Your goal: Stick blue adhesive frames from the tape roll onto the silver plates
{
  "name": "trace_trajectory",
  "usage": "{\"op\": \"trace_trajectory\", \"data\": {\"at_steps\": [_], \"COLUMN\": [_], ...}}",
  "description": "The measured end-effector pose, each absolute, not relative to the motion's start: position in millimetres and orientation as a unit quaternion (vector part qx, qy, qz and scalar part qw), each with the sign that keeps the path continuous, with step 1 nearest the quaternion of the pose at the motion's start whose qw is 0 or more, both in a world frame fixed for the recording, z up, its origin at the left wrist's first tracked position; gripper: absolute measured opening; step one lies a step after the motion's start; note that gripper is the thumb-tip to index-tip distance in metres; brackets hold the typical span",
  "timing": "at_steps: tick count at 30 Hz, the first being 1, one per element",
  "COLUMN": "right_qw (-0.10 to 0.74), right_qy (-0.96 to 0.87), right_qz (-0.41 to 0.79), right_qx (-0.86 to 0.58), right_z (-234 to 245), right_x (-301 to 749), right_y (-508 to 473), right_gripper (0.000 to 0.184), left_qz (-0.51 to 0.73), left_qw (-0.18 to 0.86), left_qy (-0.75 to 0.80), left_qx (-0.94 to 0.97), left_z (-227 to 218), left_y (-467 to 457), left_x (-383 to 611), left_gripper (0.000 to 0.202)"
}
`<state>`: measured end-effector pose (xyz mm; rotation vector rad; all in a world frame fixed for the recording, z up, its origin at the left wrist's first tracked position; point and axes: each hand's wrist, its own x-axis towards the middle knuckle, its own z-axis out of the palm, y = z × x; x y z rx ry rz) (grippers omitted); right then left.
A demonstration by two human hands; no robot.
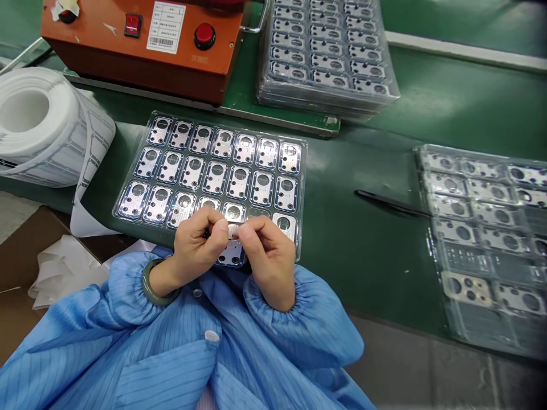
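Note:
In front of my chest, over the near edge of a clear plastic tray (304, 171), a small silver plate (232, 254) with a blue edge and dark round holes shows between my hands. My left hand (200, 239) is closed, with thumb and forefinger pinched at the plate's upper end. From the other side my right hand (272, 253) pinches at the same end, its fingertips nearly meeting the left ones. Fingers hide part of the plate, and I cannot make out whether a thin film lies between them. Rows of similar plates (217, 177) fill most tray pockets; one pocket near my right fingers looks bare.
Left stands a big roll of white labels (64, 128), its strip hanging toward a cardboard box (25, 267) of waste backing. An orange machine (141, 51) and stacked trays (327, 97) stand behind. Black tweezers (391, 202) lie right, beside another tray stack (491, 228).

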<state>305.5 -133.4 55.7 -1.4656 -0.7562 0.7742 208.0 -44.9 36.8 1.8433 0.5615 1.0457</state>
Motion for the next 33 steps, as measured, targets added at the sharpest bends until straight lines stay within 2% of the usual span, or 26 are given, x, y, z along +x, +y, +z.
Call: {"op": "trace_trajectory", "data": {"at_steps": [4,9,14,21,29,33], "right_qw": [0.606,0.58,0.565,0.551,0.566,0.57], "right_qy": [-0.347,-0.366,-0.396,-0.41,-0.412,-0.388], "right_qz": [0.358,0.349,0.325,0.301,0.286,0.307], "right_qx": [-0.62,-0.639,-0.646,-0.661,-0.655,-0.656], "right_z": [52.2,49.2,52.5,54.3,49.7,48.4], "right_x": [306.7,306.2,303.5,301.2,301.6,303.0], "right_y": [-138.2,-139.1,-137.2,-136.9,-139.0,-138.0], "right_gripper": [0.011,0.013,0.013,0.013,0.013,0.014], "left_qz": [0.41,0.358,0.339,0.342,0.312,0.321], "left_qw": [0.504,0.612,0.599,0.573,0.634,0.622], "left_qy": [0.233,0.18,0.191,0.201,0.205,0.203], "left_qx": [0.724,0.682,0.699,0.717,0.678,0.685], "left_z": [34.0,37.1,40.5,42.4,39.1,39.9], "left_y": [-43.8,-40.0,-37.2,-35.0,-32.5,-33.4], "left_x": [205.5,204.7,206.8,206.1,201.6,202.0], "left_gripper": [0.023,0.021,0.008,0.013,0.02,0.018]}}
